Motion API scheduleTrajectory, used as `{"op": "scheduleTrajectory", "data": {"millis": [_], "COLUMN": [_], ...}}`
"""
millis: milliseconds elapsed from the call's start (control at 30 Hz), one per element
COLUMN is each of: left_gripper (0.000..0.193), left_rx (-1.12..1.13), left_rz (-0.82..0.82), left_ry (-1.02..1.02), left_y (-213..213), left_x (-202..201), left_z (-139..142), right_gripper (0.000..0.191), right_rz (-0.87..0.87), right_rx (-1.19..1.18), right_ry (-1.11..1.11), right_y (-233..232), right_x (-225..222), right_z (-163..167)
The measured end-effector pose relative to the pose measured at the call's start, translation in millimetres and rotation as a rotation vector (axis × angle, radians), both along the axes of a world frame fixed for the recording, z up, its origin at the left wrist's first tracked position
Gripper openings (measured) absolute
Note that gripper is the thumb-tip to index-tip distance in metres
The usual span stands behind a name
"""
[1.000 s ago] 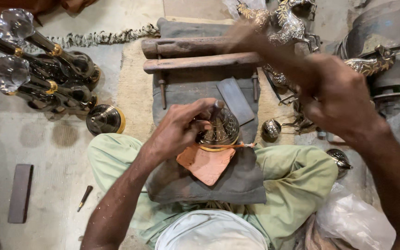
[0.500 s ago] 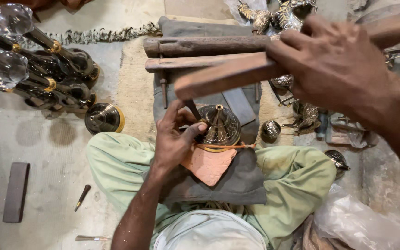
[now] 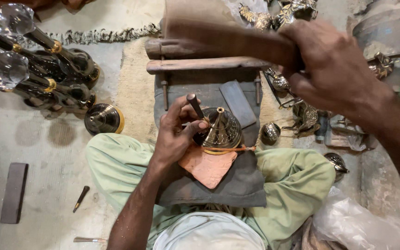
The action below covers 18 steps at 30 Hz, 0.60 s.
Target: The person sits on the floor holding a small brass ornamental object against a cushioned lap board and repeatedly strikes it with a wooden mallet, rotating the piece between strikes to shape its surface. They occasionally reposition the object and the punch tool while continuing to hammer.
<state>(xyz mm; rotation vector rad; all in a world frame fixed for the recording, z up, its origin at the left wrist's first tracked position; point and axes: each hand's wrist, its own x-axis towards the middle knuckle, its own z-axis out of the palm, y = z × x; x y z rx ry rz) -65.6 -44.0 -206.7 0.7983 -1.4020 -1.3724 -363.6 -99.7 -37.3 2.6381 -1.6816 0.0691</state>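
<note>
Wooden and blurred, the mallet [image 3: 218, 34] is showing only partly, its end lying hidden inside the right hand [image 3: 334, 69], which is gripping it tight at two o'clock. The left hand [image 3: 177, 134] is pinching a thin punch [image 3: 194, 104] against the brass cone [image 3: 222, 129] at centre. This engraved, shiny piece is sitting on an orange pad [image 3: 208, 166] over grey cloth [image 3: 237, 185] at six o'clock.

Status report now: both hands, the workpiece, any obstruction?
Left hand pins dark metal punch against engraved cone-shaped brass piece. Right hand grips blurred wooden mallet, raised above. Nothing between them.
</note>
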Motion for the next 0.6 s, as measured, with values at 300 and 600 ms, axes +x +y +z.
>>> {"op": "scheduleTrajectory", "data": {"millis": [300, 600], "left_gripper": [0.051, 0.055], "left_rx": [0.029, 0.024], "left_rz": [-0.023, -0.218], "left_ry": [-0.124, -0.192], "left_y": [-6, -26], "left_x": [3, 12], "left_z": [11, 16], "right_gripper": [0.049, 0.061], "right_rz": [-0.136, 0.017], "right_rx": [0.124, -0.187], "right_ry": [0.137, 0.331], "right_y": [13, 46], "right_x": [-13, -32], "right_z": [-9, -41]}}
